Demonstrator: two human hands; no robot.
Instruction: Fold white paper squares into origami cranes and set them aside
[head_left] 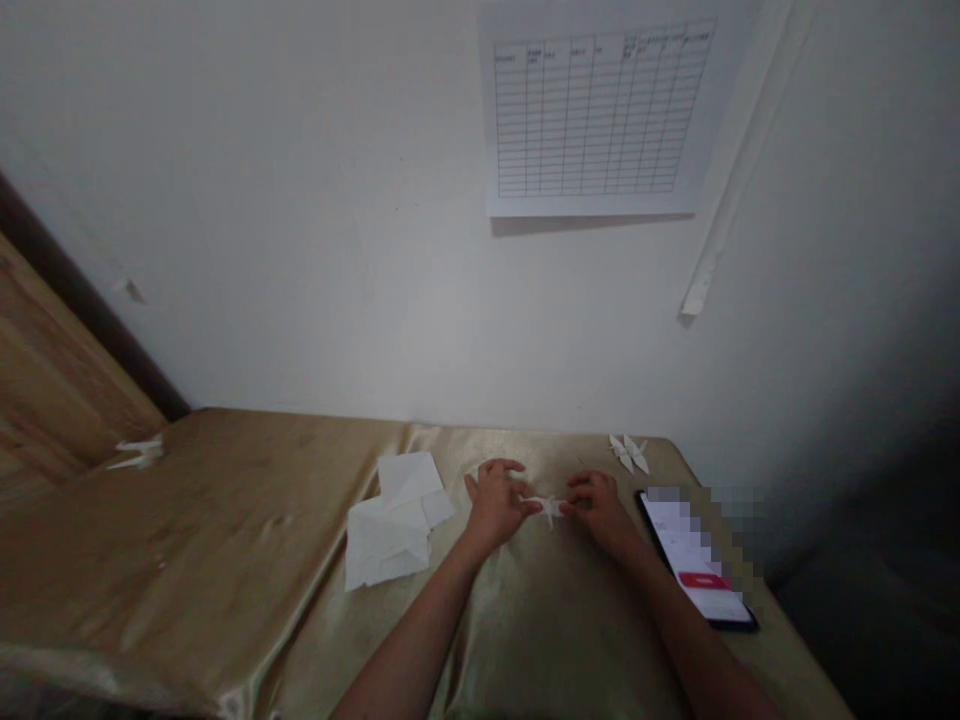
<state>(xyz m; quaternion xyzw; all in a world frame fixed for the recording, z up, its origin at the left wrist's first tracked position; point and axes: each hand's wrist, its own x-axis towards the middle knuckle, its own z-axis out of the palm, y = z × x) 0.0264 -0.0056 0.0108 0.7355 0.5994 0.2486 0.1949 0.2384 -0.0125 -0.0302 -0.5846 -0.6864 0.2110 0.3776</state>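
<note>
A small white folded-paper figure, which looks like an origami crane, is between my two hands low over the table. My left hand pinches its left end between thumb and finger, the other fingers curled above. On the opposite side my right hand grips the right end the same way. Fine folds of the figure are too small to make out. Part of another white paper piece shows just behind my left hand. Two similar folded-paper figures lie close together near the table's back right corner.
Several white paper sheets lie overlapping left of my left forearm. A phone with a lit screen rests by the right edge. Gold cloth with wrinkles covers the table. A printed chart hangs on the wall behind.
</note>
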